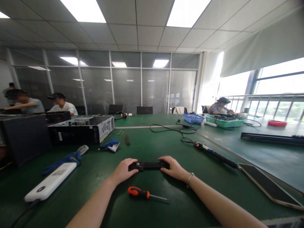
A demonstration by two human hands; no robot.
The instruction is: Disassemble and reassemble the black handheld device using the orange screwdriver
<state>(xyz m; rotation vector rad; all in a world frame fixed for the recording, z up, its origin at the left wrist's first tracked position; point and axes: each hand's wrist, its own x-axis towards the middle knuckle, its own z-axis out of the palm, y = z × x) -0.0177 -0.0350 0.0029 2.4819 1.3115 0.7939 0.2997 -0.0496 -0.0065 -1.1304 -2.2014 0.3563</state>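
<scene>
A narrow black bar-shaped part (149, 166), perhaps a plastic bracket, lies lengthwise between my hands on the green table (147, 142). My left hand (123, 171) grips its left end, thumb in front and fingers behind. At the other end, my right hand (173, 167) holds it the same way, with a bracelet on that wrist. Close in front of me rests a screwdriver (140, 193) with an orange and black handle, its shaft pointing right. Neither hand touches it.
An opened computer case (80, 131) stands at left behind a white power bank-like device (51, 182) and blue gloves (110, 145). At right lie a soldering-iron-like tool with cable (216, 155), a tablet (268, 183), and blue (193, 118) and green (224, 123) baskets. Several people sit farther off.
</scene>
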